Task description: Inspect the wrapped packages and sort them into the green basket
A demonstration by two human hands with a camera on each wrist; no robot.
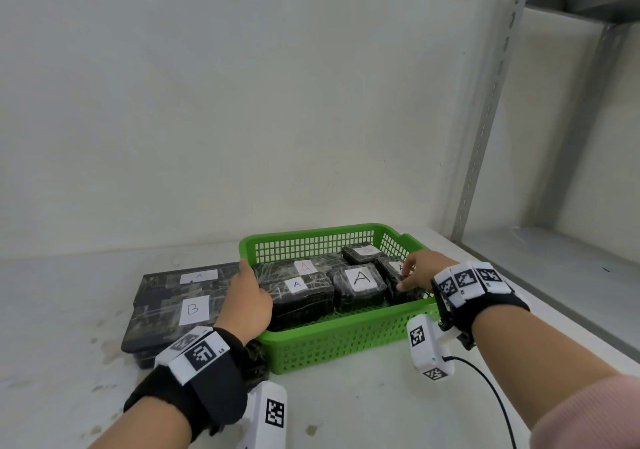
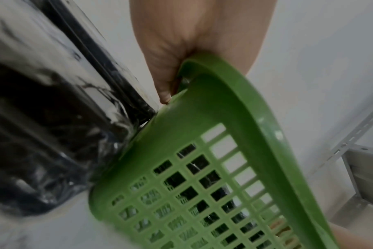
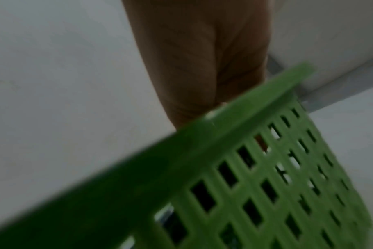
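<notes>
The basket point(image 1: 346, 341) sits on the counter point(image 1: 69, 310) near the wall point(image 1: 242, 102). Five packages point(image 1: 360, 284) lie inside it. Left of it, touching its side, lies a stack of flat packages point(image 1: 176, 304). A shelf frame point(image 1: 485, 136) stands to the right.

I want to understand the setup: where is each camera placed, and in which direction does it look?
Head: on the head, looking down at the green basket; both forearms, left hand and right hand show.
Left wrist: low beside the basket's rim, looking along the left hand, which grips it.
Right wrist: low, blurred, looking along the right hand.
All three views share the basket.
</notes>
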